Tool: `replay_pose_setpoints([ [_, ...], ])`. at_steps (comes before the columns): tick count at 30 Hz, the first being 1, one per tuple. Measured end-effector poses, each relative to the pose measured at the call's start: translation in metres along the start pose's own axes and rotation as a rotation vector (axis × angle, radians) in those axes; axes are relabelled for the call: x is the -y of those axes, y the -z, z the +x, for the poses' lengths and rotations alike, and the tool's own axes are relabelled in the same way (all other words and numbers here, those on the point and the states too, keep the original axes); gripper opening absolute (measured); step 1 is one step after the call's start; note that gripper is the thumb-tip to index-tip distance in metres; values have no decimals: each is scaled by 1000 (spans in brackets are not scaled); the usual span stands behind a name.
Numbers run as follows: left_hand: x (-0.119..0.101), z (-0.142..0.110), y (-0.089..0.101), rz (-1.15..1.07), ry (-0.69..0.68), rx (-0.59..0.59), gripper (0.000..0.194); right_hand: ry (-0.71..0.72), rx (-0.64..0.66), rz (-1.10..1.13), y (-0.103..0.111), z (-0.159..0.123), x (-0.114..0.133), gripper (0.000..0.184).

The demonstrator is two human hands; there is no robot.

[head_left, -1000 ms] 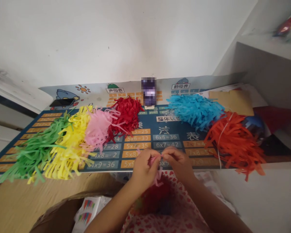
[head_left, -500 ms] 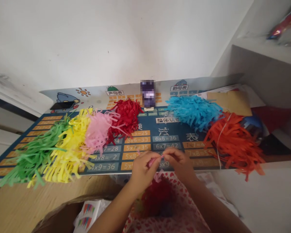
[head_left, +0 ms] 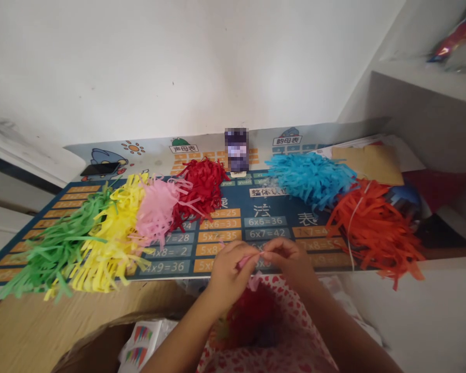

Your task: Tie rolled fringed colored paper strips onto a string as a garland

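Pinched between the fingers of my left hand is a strip of pink tissue paper, its loose end hanging below the palm. My right hand closes thumb and forefinger on the tip of the same pink piece, close beside the left fingertips. Both hands are over the front edge of the printed table mat. To their left lie fringed paper bundles: pink, red, yellow and green. Rightward are a blue bundle and an orange one.
A pixelated phone stands against the wall. A dark phone lies at the back left. A white string crosses the orange bundle. Below are an open box and a heart-print plastic bag on my lap side. Papers and a brown envelope lie back right.
The view has shifted slightly. Both hands stay together at the pink paper, with small finger movements; the right fingertips have edged a little to the right. The bundles have not moved.
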State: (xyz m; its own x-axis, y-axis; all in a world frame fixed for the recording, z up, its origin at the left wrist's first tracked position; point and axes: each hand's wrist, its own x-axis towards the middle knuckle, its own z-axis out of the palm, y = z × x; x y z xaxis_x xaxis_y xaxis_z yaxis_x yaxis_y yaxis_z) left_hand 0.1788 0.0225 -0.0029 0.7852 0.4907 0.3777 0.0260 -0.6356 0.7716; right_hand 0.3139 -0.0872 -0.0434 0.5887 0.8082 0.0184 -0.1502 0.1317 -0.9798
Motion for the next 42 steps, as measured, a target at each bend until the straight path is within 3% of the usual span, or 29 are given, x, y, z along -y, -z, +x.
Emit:
replay_pose_setpoints([
  [3, -2, 2, 3, -26, -31, 46, 11, 160, 56, -88, 3, 0, -1, 14],
  [5, -3, 4, 6, -98, -20, 91, 3, 233, 95, -112, 3, -1, 1, 11],
  [12, 1, 5, 9, -291, 289, 229, 9, 193, 147, -206, 1, -3, 8, 10],
  [18, 2, 0, 4, -374, 400, 55, 17, 144, 165, -226, 2, -4, 3, 11],
  [23, 3, 1, 4, -363, 370, 65, 16, 146, 182, -328, 0, -5, 7, 15],
  [27, 2, 1, 3, -333, 340, 73, 15, 238, 184, -455, -3, -8, 13, 16],
  [33, 0, 3, 5, -232, 291, 53, 9, 279, 97, -511, 0, -7, 13, 17],
  [36, 2, 3, 5, -341, 362, 33, 12, 219, 70, -422, 3, -4, 9, 19],
  [39, 6, 2, 1, -582, 522, -15, 20, 148, 68, -243, 2, -1, 5, 16],
  [42, 9, 1, -5, -773, 635, -54, 29, 151, 60, -241, -2, -1, 2, 15],
])
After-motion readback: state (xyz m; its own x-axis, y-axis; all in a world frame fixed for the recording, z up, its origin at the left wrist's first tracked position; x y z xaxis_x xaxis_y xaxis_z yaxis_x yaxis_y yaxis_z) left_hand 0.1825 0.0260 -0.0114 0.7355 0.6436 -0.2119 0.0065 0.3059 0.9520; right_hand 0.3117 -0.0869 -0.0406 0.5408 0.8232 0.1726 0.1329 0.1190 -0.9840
